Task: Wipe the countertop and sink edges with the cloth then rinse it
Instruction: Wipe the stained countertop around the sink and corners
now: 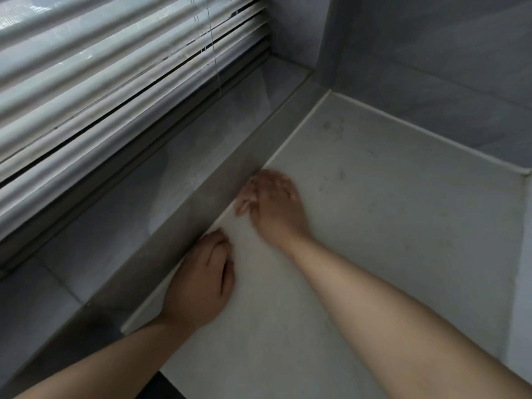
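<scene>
Resting on a pale grey stone countertop [388, 220], close against a grey raised ledge [198, 197], the left hand [201, 280] curls its fingers under; the right hand [273, 205] lies farther along, blurred. Whether either hand grips the cloth cannot be told, and the cloth itself cannot be made out.

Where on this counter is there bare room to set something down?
The counter is bare from the right hand out to the corner walls. The windowsill under the blinds is bare too. Crowded: the strip beside the ledge, where the left hand also rests.
</scene>
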Demonstrator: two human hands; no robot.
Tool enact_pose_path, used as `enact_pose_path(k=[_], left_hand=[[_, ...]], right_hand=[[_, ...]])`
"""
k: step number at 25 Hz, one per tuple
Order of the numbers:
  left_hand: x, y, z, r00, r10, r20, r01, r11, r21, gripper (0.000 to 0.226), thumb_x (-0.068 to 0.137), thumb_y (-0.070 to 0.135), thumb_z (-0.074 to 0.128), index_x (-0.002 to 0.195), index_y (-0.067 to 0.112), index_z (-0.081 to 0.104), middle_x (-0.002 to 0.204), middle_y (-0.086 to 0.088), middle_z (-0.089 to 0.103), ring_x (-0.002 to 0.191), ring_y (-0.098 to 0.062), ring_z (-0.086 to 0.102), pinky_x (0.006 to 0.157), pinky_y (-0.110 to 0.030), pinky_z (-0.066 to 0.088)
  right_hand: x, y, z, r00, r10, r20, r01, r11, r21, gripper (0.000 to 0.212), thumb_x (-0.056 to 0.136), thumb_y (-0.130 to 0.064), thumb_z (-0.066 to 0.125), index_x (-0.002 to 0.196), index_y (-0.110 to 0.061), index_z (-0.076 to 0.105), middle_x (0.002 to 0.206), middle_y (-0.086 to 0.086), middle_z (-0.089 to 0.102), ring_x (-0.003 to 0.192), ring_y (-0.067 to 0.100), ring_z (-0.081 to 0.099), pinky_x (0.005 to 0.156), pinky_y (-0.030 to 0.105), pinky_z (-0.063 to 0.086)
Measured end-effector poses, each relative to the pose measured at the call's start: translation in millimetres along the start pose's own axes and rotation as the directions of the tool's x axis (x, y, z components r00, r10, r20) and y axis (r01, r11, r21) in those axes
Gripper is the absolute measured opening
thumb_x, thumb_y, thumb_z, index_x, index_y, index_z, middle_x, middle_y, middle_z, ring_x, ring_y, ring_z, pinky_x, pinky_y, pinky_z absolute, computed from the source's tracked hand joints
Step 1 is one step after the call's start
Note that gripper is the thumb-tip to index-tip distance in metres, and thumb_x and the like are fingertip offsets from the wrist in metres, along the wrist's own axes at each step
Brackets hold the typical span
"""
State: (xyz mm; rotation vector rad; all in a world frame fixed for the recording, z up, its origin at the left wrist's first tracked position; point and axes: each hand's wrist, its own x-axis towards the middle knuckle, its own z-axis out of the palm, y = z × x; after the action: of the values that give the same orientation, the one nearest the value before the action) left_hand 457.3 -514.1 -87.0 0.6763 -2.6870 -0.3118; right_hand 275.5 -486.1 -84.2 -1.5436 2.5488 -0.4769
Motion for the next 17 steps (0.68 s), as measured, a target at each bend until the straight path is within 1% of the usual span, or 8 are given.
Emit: enact_pose_path(k=[2, 3, 5, 8, 10, 12, 14, 17], left_hand=[[-1.6, -0.2, 1.2, 0.999, -0.021, -0.035, 0.022, 1.000, 0.015, 0.032, 0.085, 0.019, 0.041, 0.099, -0.002, 0.060, 0.105, -0.022, 0.061, 0.103, -0.026, 0.049, 0.097, -0.031, 0.035], [-2.1, 0.4, 0.9, 0.997, -0.042, -0.058, 0.042, 0.999, -0.002, 0.026, 0.083, 0.018, 0.040, 0.096, 0.001, 0.056, 0.099, -0.022, 0.060, 0.098, -0.028, 0.049, 0.092, -0.032, 0.038], [-3.4, 0.8, -1.1, 0.991, -0.080, -0.108, 0.070, 0.993, -0.091, 0.015, 0.078, 0.014, 0.038, 0.090, 0.008, 0.045, 0.091, -0.021, 0.054, 0.089, -0.027, 0.047, 0.083, -0.031, 0.040], [-5.1, -0.3, -1.9, 0.988, -0.093, -0.126, 0.074, 0.986, -0.151, 0.024, 0.077, 0.012, 0.036, 0.099, 0.008, 0.044, 0.097, -0.021, 0.052, 0.094, -0.027, 0.046, 0.092, -0.024, 0.035], [-4.4, -1.7, 1.5, 0.996, -0.051, -0.074, 0.047, 0.997, -0.057, 0.034, 0.083, 0.015, 0.037, 0.114, 0.003, 0.044, 0.111, -0.024, 0.057, 0.107, -0.028, 0.045, 0.103, -0.022, 0.027], [-1.6, -0.9, 3.8, 0.999, -0.039, -0.014, 0.039, 0.999, -0.009, 0.042, 0.088, 0.020, 0.037, 0.125, 0.001, 0.042, 0.122, -0.024, 0.056, 0.117, -0.027, 0.043, 0.107, -0.023, 0.021], [-0.7, -1.4, 4.9, 0.998, -0.059, 0.005, 0.059, 0.998, -0.002, 0.046, 0.090, 0.023, 0.035, 0.128, -0.001, 0.044, 0.127, -0.022, 0.054, 0.121, -0.026, 0.043, 0.108, -0.022, 0.020], [-2.9, -2.7, 2.7, 0.994, -0.106, 0.008, 0.106, 0.993, -0.042, 0.049, 0.090, 0.024, 0.033, 0.128, -0.005, 0.046, 0.127, -0.022, 0.055, 0.119, -0.028, 0.050, 0.107, -0.021, 0.023]], right_hand=[[17.3, 1.3, -4.4, 0.987, 0.158, -0.033, -0.159, 0.986, -0.045, 0.058, 0.096, -0.032, 0.032, 0.148, -0.011, 0.020, 0.156, 0.008, 0.019, 0.145, 0.021, 0.011, 0.117, 0.036, -0.003], [12.9, -5.3, -2.0, 0.988, 0.148, -0.035, -0.150, 0.987, -0.063, 0.056, 0.096, -0.032, 0.030, 0.148, -0.011, 0.023, 0.156, 0.008, 0.022, 0.145, 0.021, 0.012, 0.117, 0.037, -0.002], [-18.8, -21.2, 6.9, 0.997, -0.070, -0.025, 0.068, 0.996, -0.056, 0.054, 0.093, -0.033, 0.030, 0.142, -0.011, 0.038, 0.149, 0.009, 0.038, 0.140, 0.023, 0.028, 0.116, 0.038, 0.006], [-59.9, -11.8, 3.0, 0.916, -0.396, 0.069, 0.400, 0.914, -0.071, 0.050, 0.085, -0.039, 0.035, 0.125, -0.021, 0.060, 0.133, 0.001, 0.058, 0.126, 0.022, 0.050, 0.109, 0.038, 0.021], [-41.7, 20.6, -8.6, 0.944, -0.318, 0.084, 0.327, 0.935, -0.134, 0.052, 0.086, -0.045, 0.031, 0.129, -0.031, 0.054, 0.141, -0.002, 0.049, 0.133, 0.021, 0.042, 0.110, 0.039, 0.018], [-20.9, 44.5, -23.9, 0.997, -0.006, 0.080, 0.018, 0.989, -0.144, 0.052, 0.092, -0.054, 0.024, 0.141, -0.039, 0.034, 0.155, -0.003, 0.026, 0.143, 0.019, 0.019, 0.113, 0.044, 0.005], [-15.7, 33.4, -23.8, 0.982, 0.187, 0.040, -0.183, 0.980, -0.076, 0.050, 0.093, -0.058, 0.019, 0.142, -0.046, 0.028, 0.158, -0.005, 0.016, 0.145, 0.020, 0.009, 0.113, 0.050, -0.001], [-65.7, -12.3, -4.6, 0.996, -0.082, 0.027, 0.083, 0.995, -0.059, 0.047, 0.091, -0.047, 0.025, 0.130, -0.040, 0.050, 0.146, -0.002, 0.043, 0.136, 0.026, 0.036, 0.110, 0.053, 0.015]])
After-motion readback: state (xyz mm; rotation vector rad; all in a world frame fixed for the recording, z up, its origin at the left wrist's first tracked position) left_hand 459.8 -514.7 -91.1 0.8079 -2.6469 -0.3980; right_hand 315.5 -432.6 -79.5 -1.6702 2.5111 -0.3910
